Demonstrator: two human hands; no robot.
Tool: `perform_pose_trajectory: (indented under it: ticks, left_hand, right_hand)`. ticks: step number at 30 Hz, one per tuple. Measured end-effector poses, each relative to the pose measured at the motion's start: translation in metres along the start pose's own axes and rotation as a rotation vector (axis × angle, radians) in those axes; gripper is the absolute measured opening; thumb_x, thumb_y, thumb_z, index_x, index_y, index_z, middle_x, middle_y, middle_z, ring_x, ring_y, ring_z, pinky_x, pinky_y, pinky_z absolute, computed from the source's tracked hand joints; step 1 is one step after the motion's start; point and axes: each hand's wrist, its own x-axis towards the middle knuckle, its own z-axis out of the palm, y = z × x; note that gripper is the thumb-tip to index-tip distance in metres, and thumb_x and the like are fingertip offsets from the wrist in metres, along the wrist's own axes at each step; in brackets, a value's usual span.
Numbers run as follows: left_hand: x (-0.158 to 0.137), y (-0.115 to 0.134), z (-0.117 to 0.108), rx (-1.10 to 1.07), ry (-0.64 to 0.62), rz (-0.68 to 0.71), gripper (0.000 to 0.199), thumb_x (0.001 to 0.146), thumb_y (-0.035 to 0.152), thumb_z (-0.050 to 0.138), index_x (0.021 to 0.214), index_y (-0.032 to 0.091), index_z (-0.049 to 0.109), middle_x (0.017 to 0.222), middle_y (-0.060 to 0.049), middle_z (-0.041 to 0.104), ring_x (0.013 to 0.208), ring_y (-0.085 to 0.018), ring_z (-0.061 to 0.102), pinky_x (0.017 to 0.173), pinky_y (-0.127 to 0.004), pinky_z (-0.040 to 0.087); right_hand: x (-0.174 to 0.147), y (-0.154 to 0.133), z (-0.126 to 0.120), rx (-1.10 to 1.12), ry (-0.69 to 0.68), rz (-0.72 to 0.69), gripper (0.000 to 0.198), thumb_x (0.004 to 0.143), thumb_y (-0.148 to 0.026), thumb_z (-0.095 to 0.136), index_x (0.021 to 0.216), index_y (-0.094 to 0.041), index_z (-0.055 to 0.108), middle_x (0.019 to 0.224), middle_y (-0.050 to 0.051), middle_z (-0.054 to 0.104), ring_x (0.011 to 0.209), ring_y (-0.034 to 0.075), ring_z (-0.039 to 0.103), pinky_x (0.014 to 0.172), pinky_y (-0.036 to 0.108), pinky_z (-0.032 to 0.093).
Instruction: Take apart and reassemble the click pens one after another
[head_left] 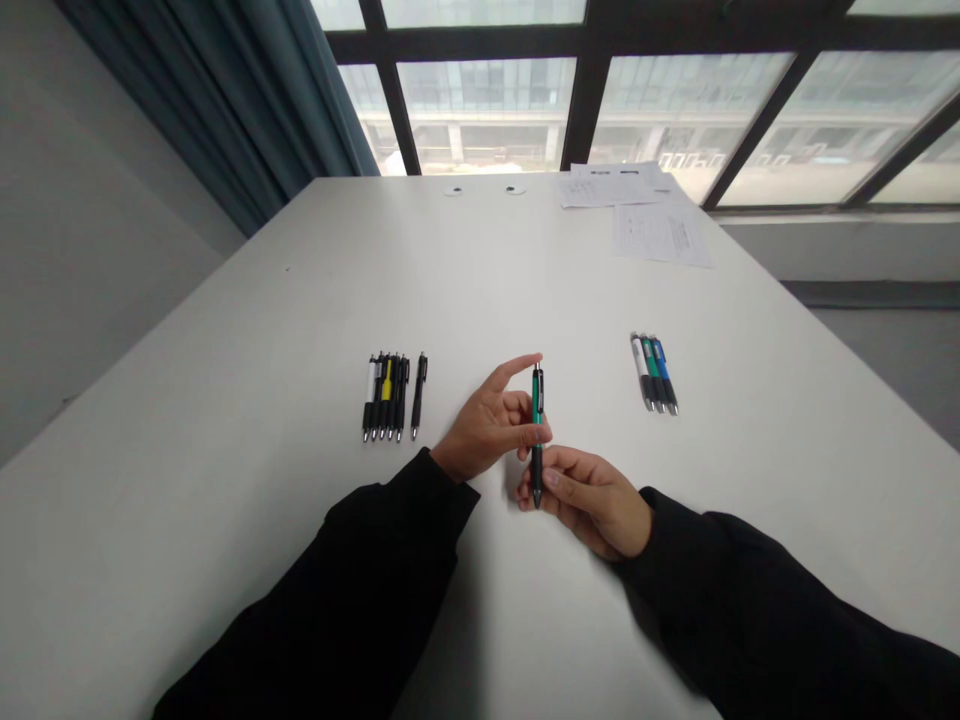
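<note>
Left hand [499, 425] and right hand [596, 495] pinched a green click pen [537, 403]
Right grip sat nearer its tip [537, 502]; a skewed press on its clicker [538, 364] could have twisted it.

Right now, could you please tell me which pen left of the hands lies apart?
The rightmost black pen there; a gap separates it from the tight row.

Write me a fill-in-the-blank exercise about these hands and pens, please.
1. The left hand and right hand hold a pen with a ____ upper barrel.
2. Among the pens lying on the left, the only colourful barrel is ____.
3. In the group on the right, the rightmost pen is ____.
4. Both sleeves are ____.

Missing words: green; yellow; blue; black.
</note>
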Motion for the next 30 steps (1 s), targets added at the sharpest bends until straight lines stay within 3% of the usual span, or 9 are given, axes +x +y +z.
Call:
perform_pose_trajectory:
  ticks: [6, 14, 19, 27, 30]
  left_hand:
    - [0.0005, 0.0016, 0.0005, 0.022, 0.022, -0.03, 0.083, 0.067, 0.024, 0.087, 0.137, 0.021, 0.043, 0.072, 0.003, 0.066, 0.05, -0.008, 0.057, 0.046, -0.017, 0.047]
    - [0.0006, 0.003, 0.0003, 0.019, 0.02, -0.057, 0.085, 0.066, 0.025, 0.088, 0.139, 0.02, 0.044, 0.071, 0.002, 0.066, 0.051, -0.008, 0.057, 0.049, -0.018, 0.048]
    - [0.0004, 0.0014, -0.0006, 0.018, 0.02, -0.045, 0.096, 0.068, 0.023, 0.087, 0.149, 0.021, 0.034, 0.075, 0.001, 0.067, 0.053, -0.009, 0.059, 0.05, -0.019, 0.048]
    - [0.0022, 0.0008, 0.004, 0.055, 0.135, -0.005, 0.099, 0.067, 0.023, 0.087, 0.151, 0.021, 0.034, 0.074, 0.003, 0.064, 0.057, -0.009, 0.058, 0.051, -0.019, 0.05]
    - [0.0018, -0.0011, 0.0057, 0.118, 0.176, -0.012, 0.098, 0.066, 0.023, 0.088, 0.15, 0.021, 0.036, 0.073, 0.003, 0.063, 0.059, -0.011, 0.059, 0.052, -0.02, 0.051]
  right_hand:
    - [-0.0011, 0.0003, -0.0002, -0.027, 0.018, 0.003, 0.023, 0.083, -0.034, 0.078, 0.089, -0.013, 0.069, 0.081, 0.005, 0.069, 0.076, 0.015, 0.064, 0.074, 0.03, 0.051]
    - [-0.0012, 0.0025, -0.004, -0.046, 0.035, 0.016, 0.026, 0.083, -0.035, 0.079, 0.091, -0.013, 0.069, 0.082, 0.005, 0.069, 0.075, 0.015, 0.065, 0.07, 0.028, 0.052]
    - [-0.0015, 0.0033, -0.0043, -0.083, 0.063, -0.009, 0.028, 0.082, -0.039, 0.079, 0.09, -0.014, 0.068, 0.08, 0.004, 0.068, 0.073, 0.013, 0.065, 0.069, 0.027, 0.052]
    - [-0.002, 0.0049, -0.007, -0.369, 0.207, -0.164, 0.036, 0.079, -0.037, 0.08, 0.096, -0.021, 0.053, 0.069, -0.004, 0.061, 0.059, 0.012, 0.059, 0.056, 0.026, 0.048]
    - [-0.0059, 0.0011, -0.0075, -0.715, 0.257, -0.247, 0.03, 0.081, -0.033, 0.077, 0.091, -0.022, 0.05, 0.065, -0.006, 0.053, 0.054, 0.01, 0.05, 0.053, 0.024, 0.041]
